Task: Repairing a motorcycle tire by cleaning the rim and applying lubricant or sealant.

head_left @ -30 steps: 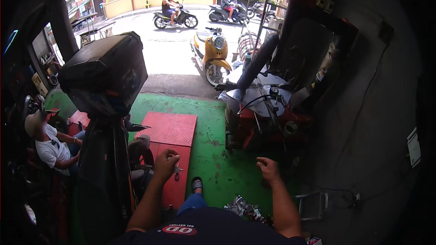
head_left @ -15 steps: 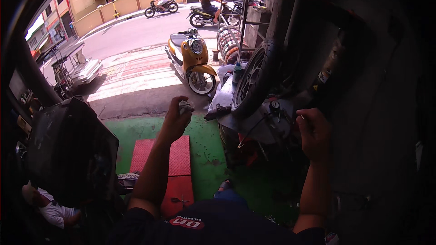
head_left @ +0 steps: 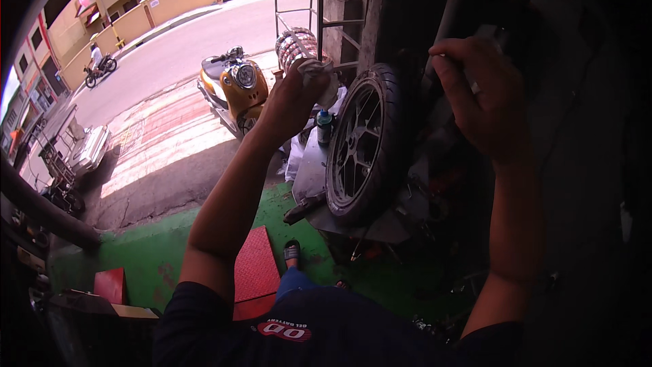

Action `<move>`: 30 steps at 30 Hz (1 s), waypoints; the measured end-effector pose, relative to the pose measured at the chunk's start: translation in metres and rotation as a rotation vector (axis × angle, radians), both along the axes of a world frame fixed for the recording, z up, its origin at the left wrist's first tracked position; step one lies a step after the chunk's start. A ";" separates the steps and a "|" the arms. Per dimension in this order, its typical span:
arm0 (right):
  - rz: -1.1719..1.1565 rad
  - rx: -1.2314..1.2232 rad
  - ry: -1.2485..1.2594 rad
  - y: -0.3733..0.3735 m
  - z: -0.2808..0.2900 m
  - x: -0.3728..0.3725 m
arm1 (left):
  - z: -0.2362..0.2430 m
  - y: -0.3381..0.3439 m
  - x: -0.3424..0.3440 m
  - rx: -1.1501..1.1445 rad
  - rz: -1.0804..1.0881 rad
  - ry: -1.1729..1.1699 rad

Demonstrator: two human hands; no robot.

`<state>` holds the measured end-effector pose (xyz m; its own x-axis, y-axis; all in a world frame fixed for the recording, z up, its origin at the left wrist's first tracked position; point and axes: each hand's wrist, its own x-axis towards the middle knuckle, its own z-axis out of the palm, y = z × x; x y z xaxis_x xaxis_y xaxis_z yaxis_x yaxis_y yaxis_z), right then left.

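My left hand (head_left: 291,103) is raised in front of me, its fingers closed around a crumpled whitish rag (head_left: 318,81). On the other side, my right hand (head_left: 483,98) is up at about the same height, thumb and forefinger pinched together. A tiny pale spot shows at those fingertips, too small to name. Between my two hands, a motorcycle wheel with a black tyre (head_left: 388,156) and dark spokes stands upright on a grey metal surface (head_left: 314,171). A dark bottle with a blue cap (head_left: 324,127) stands left of the wheel, below the rag.
A yellow scooter (head_left: 244,92) is parked outside, beyond the green floor (head_left: 170,248). A red metal plate (head_left: 257,268) lies left of my feet. Stacked tyres (head_left: 296,47) stand by a metal rack (head_left: 319,0). A rider on a motorcycle (head_left: 100,66) is on the street.
My view has shifted closer to the wheel. Both hands have risen, the left one still holding the rag. One street rider has moved left; the other is out of view.
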<state>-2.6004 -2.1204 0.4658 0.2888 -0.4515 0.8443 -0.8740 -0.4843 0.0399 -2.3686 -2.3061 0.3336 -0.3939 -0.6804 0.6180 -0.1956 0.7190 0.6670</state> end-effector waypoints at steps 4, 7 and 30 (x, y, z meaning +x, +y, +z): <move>-0.109 0.012 0.062 -0.072 -0.006 -0.007 | 0.006 -0.061 -0.089 -0.039 -0.317 -0.140; -0.289 0.051 0.108 -0.130 -0.013 -0.022 | 0.003 -0.091 -0.140 -0.008 -0.422 -0.240; -0.984 -0.221 0.492 -0.094 -0.044 -0.088 | -0.009 -0.096 -0.193 -0.317 -0.607 -0.288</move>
